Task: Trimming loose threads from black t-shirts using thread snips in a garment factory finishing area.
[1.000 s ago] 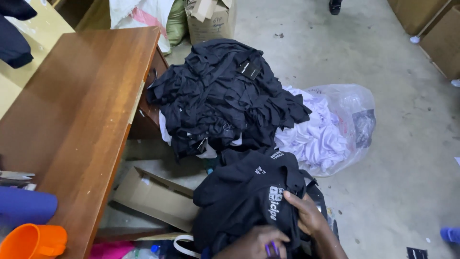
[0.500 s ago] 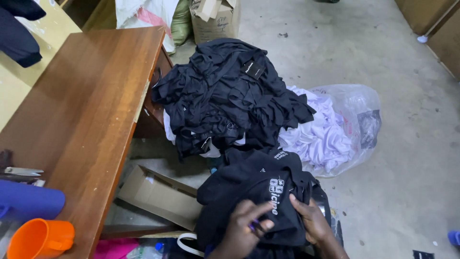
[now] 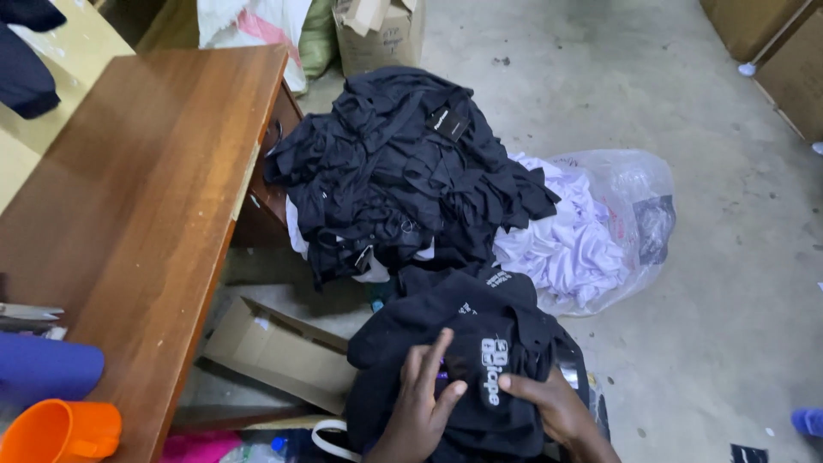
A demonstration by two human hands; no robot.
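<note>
Both hands now on the black garment (image 3: 480,360), the one with a white printed logo, in the lap area at bottom of frame. A second ago only the right hand (image 3: 549,403) lay on it, at the right edge; the left hand (image 3: 424,390) was barely in view below. Since then the left has come up and onto the cloth.

Hand state:
- Left hand: fingers spread wide, flat on the fabric just left of the logo. Something small and purple shows between the fingers; too small to tell what.
- Right hand: pressed on the fabric just below-right of the logo, thumb pointing at it, fingers partly hidden under the cloth. Looks like a loose pinch on the edge; can't confirm.

Read: the shift from one hand to two suggests the garment is being smoothed or checked around the print, not just held.

Relative to the black garment:
- Directly behind it, touching: big pile of black clothes (image 3: 403,171), tags and straps sticking out.
- Behind-right, near: clear plastic bag (image 3: 634,214) with white clothes (image 3: 566,249) spilling out, on the concrete floor (image 3: 729,326).
- Left, just beside: flattened cardboard box (image 3: 274,351).
- Further left: wooden desk (image 3: 137,206), with an orange cup (image 3: 56,433) and a blue roll (image 3: 43,369) at its near end.

Pile, bag, box and desk unchanged across the three frames; only the view drifted slightly.
</note>
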